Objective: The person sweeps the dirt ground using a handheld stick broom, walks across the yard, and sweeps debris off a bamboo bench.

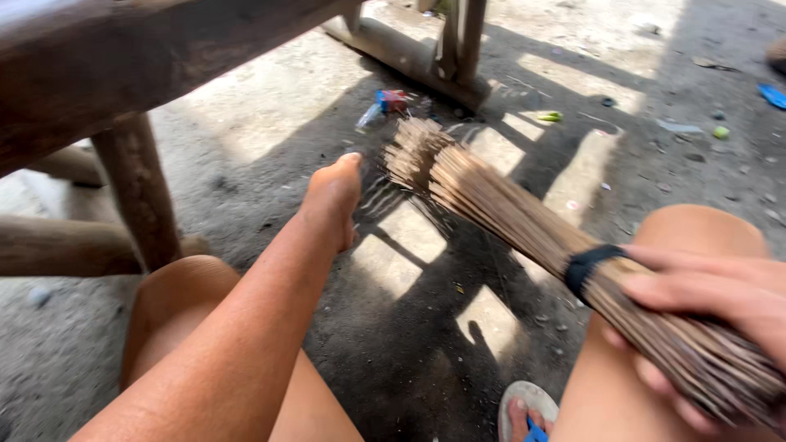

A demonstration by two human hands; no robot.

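Note:
My right hand (711, 315) grips the thick end of a stick broom (508, 217), a bundle of thin brown ribs bound by a black band (583, 266). The splayed tips reach the ground near a small blue and red wrapper (385, 102). My left hand (336, 196) is stretched forward, fingers together and pointing down, just left of the broom tips; it holds nothing. Both knees show at the bottom.
A dark wooden bench (123, 57) with a round leg (139, 196) stands at the left. A wooden beam and post (442, 57) lie ahead. Bits of litter (548, 116) dot the sunlit concrete ground. My foot in a blue-strapped sandal (524, 413) is below.

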